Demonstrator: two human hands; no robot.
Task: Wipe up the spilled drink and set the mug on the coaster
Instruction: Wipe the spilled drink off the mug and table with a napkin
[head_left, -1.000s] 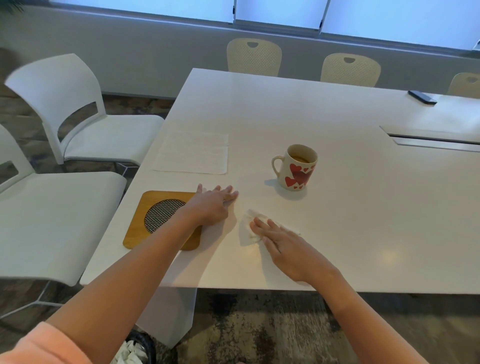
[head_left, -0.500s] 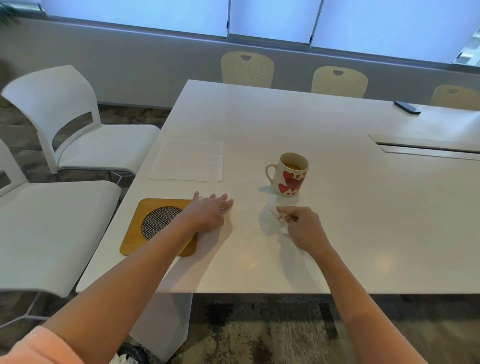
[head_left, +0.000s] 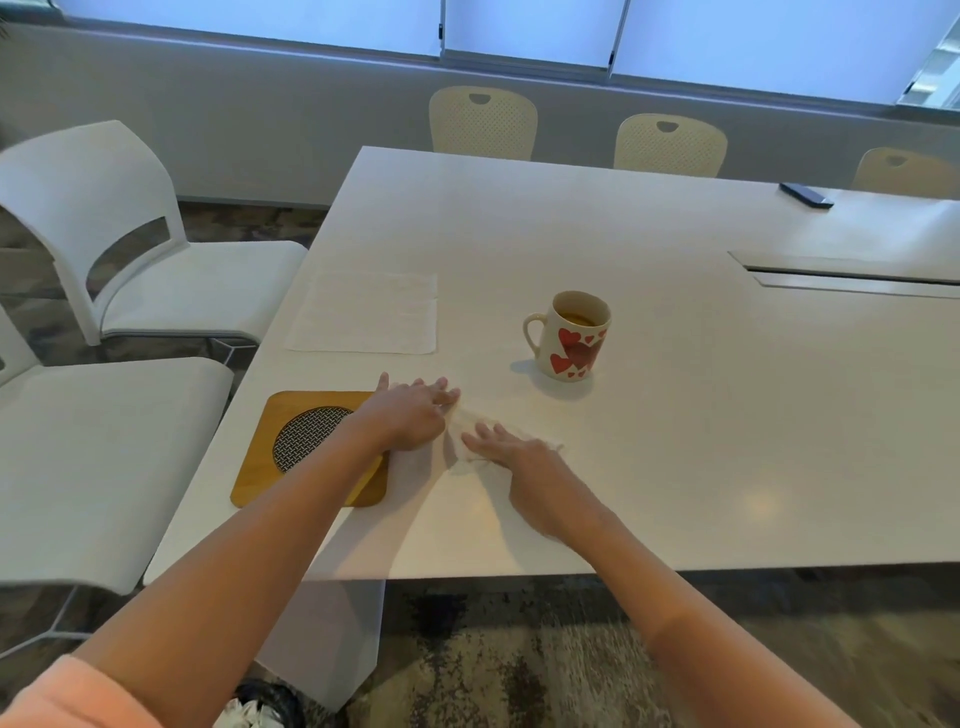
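Wiping underway: right hand (head_left: 511, 454) presses tissue (head_left: 470, 441) flat-fingered beside coaster (head_left: 260, 467), left hand (head_left: 410, 415) spread; mug (head_left: 574, 338) not yet on coaster.

Between your right hand (head_left: 524, 462), flat on the crumpled white tissue (head_left: 470, 441), and the white ceramic mug with red hearts (head_left: 569, 335) you have a bare stretch of white tabletop (head_left: 675, 415) to reach across. Your left hand (head_left: 410, 415) and forearm lie over the square wooden coaster with a round metal mesh centre (head_left: 291, 441), blocking its right side. The flat white paper napkin (head_left: 363, 312) lies just beyond it.
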